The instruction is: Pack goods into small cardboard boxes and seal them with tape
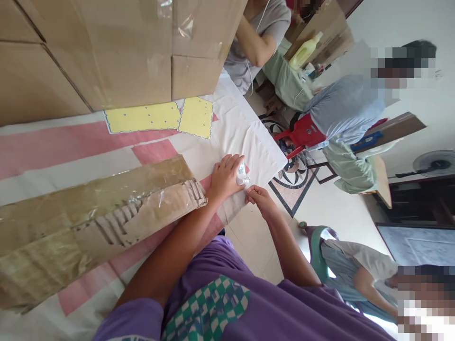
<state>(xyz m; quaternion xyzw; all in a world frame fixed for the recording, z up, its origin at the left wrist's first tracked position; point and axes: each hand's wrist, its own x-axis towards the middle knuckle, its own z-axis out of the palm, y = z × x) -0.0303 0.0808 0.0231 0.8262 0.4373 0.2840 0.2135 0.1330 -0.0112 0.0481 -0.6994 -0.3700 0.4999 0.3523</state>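
Note:
My left hand (224, 176) is curled around a small white rounded object (243, 177) near the corner of the cloth-covered table. Part of that object is hidden behind the fingers, and its exact kind is not clear. Just beside it, my right hand (261, 199) has its thumb and fingers pinched together close to the object's lower edge. Whatever sits in that pinch is too small to make out. To the left of my hands lies a long, torn cardboard piece with brown tape (142, 199).
Stacked cardboard boxes (117, 52) stand along the table's far side. Two yellow scallop-edged paper pieces (142, 117) lie before them on the red-and-white cloth (42, 147). Several people sit nearby, one on a red chair (309, 131). A fan (435, 163) is at far right.

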